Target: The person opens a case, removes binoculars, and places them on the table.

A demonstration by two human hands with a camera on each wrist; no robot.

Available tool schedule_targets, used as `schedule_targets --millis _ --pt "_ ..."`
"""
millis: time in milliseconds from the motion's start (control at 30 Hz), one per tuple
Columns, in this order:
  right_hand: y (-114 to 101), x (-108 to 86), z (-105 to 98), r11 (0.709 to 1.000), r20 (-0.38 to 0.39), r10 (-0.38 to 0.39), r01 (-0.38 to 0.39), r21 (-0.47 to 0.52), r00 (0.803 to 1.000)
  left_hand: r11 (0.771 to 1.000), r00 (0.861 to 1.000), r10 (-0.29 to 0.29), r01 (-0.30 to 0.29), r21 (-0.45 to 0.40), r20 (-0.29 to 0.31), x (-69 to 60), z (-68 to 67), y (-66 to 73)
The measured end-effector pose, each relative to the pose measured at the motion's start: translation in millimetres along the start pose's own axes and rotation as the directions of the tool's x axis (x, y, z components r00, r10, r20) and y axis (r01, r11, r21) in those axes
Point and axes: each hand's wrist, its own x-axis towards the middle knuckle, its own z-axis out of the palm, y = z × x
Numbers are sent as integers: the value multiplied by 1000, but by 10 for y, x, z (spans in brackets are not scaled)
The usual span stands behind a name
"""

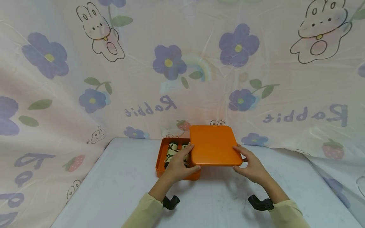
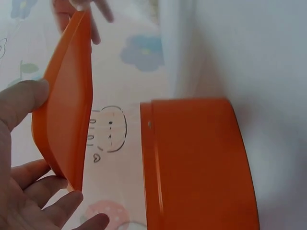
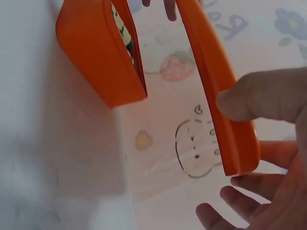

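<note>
Handling the lid (image 1: 215, 145) well likely means keeping both sides evenly supported and clear of the box (image 2: 201, 163). It is raised at the box's right; the left hand (image 1: 178, 166) pinches the edge nearer the box, the right hand (image 1: 253, 166) the farther edge, thumbs parted from fingers by the lid's depth.
</note>
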Motion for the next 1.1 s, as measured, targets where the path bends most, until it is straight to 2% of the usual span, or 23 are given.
schedule_targets --millis 200,433,700,967,1100 --pt "124 -81 -76 1000 -3 -19 19 3 1000 998 998 -57 57 -19 12 21 139 121" --pt "216 -161 -191 1000 11 -16 15 11 1000 998 998 -60 60 -19 11 70 296 217" --pt "357 -208 -263 998 0 -53 53 -18 999 995 995 -94 95 -37 27 127 464 283" --pt "461 -250 -297 1000 20 -9 9 -20 1000 977 982 -181 186 -104 60 185 667 314" --pt "507 -284 -311 1000 35 17 -16 -23 999 969 977 -205 211 -124 59 187 768 335"
